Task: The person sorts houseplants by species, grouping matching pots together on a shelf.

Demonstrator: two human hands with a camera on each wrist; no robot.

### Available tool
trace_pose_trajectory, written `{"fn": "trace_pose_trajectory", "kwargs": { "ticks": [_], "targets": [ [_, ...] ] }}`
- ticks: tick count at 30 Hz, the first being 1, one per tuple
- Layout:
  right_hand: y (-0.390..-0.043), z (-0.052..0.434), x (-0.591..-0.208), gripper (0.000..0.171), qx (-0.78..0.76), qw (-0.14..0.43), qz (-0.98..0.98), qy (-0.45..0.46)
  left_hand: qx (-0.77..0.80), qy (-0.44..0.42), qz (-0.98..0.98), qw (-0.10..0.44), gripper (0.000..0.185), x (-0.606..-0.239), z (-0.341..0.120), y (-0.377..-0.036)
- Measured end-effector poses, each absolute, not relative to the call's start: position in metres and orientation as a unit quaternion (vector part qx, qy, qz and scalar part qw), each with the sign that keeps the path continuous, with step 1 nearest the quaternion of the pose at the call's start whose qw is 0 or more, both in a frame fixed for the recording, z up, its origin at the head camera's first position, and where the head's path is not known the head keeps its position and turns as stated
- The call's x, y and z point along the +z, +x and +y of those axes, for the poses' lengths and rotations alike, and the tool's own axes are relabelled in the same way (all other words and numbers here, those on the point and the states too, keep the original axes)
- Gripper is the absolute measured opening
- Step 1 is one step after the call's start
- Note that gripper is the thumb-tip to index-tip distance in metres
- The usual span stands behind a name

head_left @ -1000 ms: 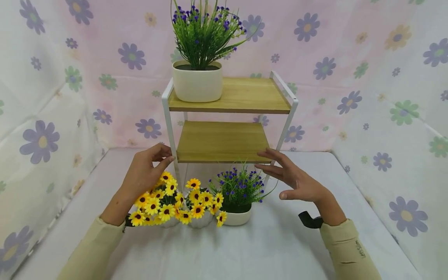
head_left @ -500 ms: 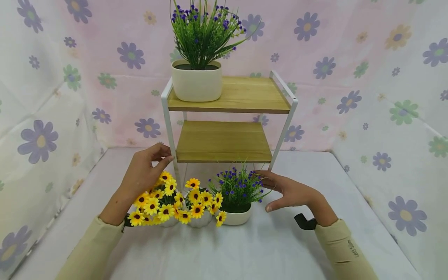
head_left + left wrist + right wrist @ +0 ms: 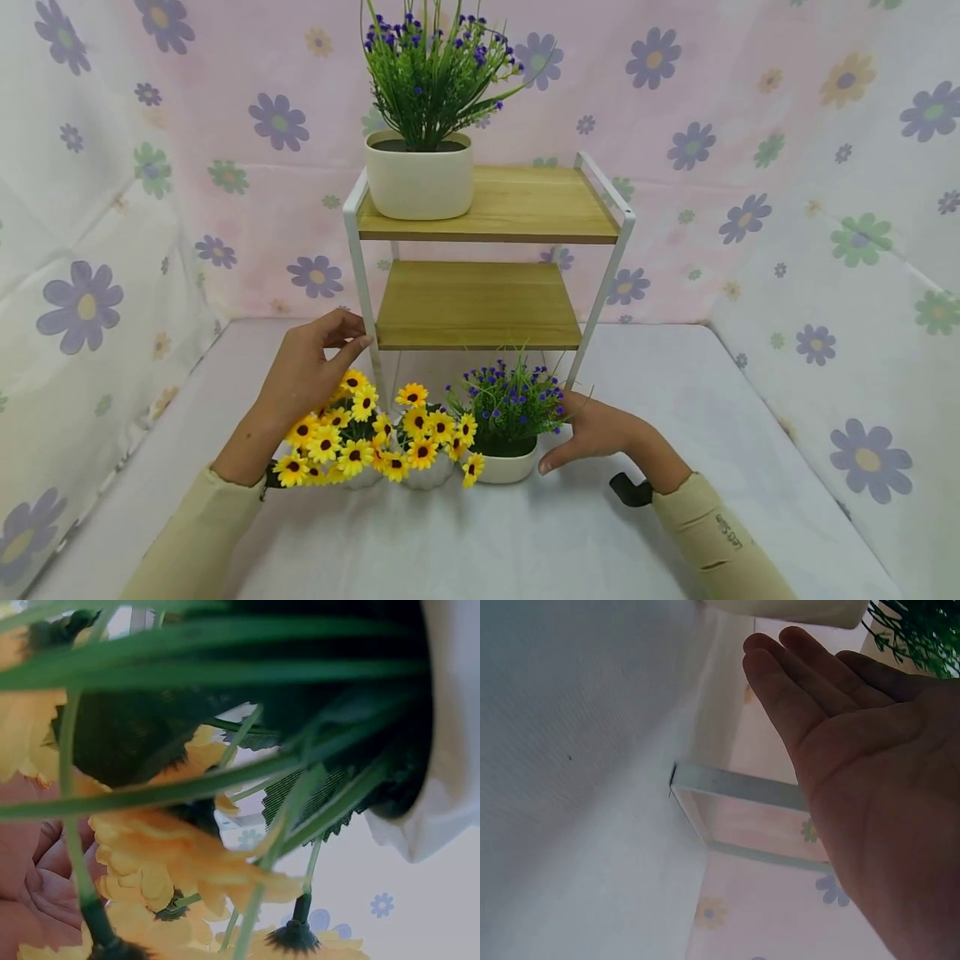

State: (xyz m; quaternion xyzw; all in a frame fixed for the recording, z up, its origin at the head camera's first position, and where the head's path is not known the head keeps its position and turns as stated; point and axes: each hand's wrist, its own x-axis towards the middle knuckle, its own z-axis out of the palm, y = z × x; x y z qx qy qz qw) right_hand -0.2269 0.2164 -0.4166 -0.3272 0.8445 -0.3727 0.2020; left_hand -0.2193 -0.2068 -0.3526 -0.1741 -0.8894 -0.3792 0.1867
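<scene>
My left hand (image 3: 311,367) holds the left post of a two-tier shelf (image 3: 480,304), thumb and fingertips at the post beside the lower board. Below that hand stands a white pot with yellow daisies (image 3: 325,442); in the left wrist view its petals (image 3: 172,855) and stems hide most of the palm. My right hand (image 3: 600,427) is at the right side of a potted plant with purple flowers (image 3: 508,408). Its thumb is near the cream pot (image 3: 506,468), and its other fingers are partly behind the leaves. The right wrist view shows those fingers extended close to the pot (image 3: 802,609).
Another purple-flowered plant in a larger cream pot (image 3: 420,185) stands at the left of the top board. A second small pot of yellow daisies (image 3: 423,433) sits between the first one and the purple plant. Patterned cloth (image 3: 750,100) surrounds the white table (image 3: 480,550).
My right hand has come down and left, from beside the lower board to the side of the purple plant's pot. The left hand has stayed at the shelf post.
</scene>
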Motion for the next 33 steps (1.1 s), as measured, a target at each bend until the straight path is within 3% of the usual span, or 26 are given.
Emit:
{"fn": "trace_pose_trajectory", "kwargs": {
  "ticks": [5, 13, 25, 33],
  "targets": [
    [-0.226, 0.21, -0.421, 0.115, -0.38, 0.191, 0.83, -0.36, -0.377, -0.18, -0.887, 0.195, 0.01, -0.354, -0.206, -0.22],
    [-0.225, 0.203, -0.427, 0.11, -0.372, 0.179, 0.854, -0.315, -0.381, -0.189, -0.883, 0.198, 0.01, -0.355, -0.207, -0.222],
    [-0.225, 0.198, -0.438, 0.104, -0.391, 0.16, 0.844, -0.331, -0.37, -0.182, -0.886, 0.213, 0.018, -0.356, -0.204, -0.223],
    [-0.225, 0.197, -0.439, 0.104, -0.383, 0.154, 0.85, -0.329, -0.353, -0.187, -0.884, 0.243, 0.011, -0.358, -0.202, -0.223]
  ]
}}
